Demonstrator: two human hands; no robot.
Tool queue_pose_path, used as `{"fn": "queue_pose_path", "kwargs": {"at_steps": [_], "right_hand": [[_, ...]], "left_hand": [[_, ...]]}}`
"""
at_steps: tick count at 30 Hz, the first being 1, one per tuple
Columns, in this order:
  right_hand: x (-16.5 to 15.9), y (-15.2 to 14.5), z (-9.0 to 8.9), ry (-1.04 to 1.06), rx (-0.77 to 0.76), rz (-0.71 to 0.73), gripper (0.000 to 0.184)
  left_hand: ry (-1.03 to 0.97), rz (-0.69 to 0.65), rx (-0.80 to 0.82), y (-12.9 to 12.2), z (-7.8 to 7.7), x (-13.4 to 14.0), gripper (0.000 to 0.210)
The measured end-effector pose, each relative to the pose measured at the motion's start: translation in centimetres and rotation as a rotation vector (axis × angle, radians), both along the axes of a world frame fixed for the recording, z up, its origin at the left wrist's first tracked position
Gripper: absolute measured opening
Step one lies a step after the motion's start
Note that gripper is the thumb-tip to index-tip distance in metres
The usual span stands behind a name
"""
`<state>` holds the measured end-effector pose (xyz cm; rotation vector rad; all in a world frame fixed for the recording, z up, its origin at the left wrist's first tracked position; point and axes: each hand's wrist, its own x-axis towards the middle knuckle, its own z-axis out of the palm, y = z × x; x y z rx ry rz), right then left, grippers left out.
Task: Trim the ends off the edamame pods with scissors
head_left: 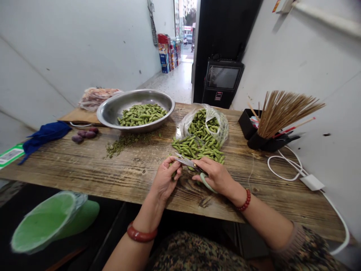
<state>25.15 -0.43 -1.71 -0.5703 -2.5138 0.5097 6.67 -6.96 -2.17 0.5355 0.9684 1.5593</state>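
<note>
My right hand (214, 174) is closed round the pale green handles of a pair of scissors (186, 162), whose blades are parted and point left. At the blade tips, my left hand (167, 176) pinches a green soybean pod (173, 174), mostly hidden by the fingers. Just beyond both hands lies a heap of soybean pods (197, 147), spilling from a clear plastic bag (221, 122). Farther left a wide steel basin (108, 111) holds more pods (143, 114). Small green trimmings (120, 146) are scattered in front of the basin.
Purple-red fruits (84, 134) and a blue cloth (46, 135) lie on the left of the wooden table (135, 173). A black holder (248, 124) with wooden skewers (284, 113) and a white cable (293, 169) are on the right. A lined green bin (53, 222) stands below left.
</note>
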Motion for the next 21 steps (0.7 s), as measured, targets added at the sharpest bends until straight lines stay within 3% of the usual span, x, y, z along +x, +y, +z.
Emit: {"fn": "queue_pose_path", "kwargs": {"at_steps": [8,15,18,21], "right_hand": [[0.1,0.3,-0.3,0.028,-0.001,-0.026,0.046],[0.2,0.6,-0.9,0.068,0.023,-0.083,0.047],[0.2,0.6,-0.9,0.077,0.028,-0.073,0.047],[0.2,0.5,-0.7,0.078,0.025,-0.069,0.046]], "left_hand": [[-0.001,-0.015,-0.001,-0.4,0.5,-0.4,0.024],[-0.029,0.138,0.018,-1.2,1.2,-4.6,0.02],[0.187,0.123,0.002,-1.8,1.3,-5.6,0.015],[0.623,0.068,-0.049,-2.2,1.1,-5.7,0.013]]}}
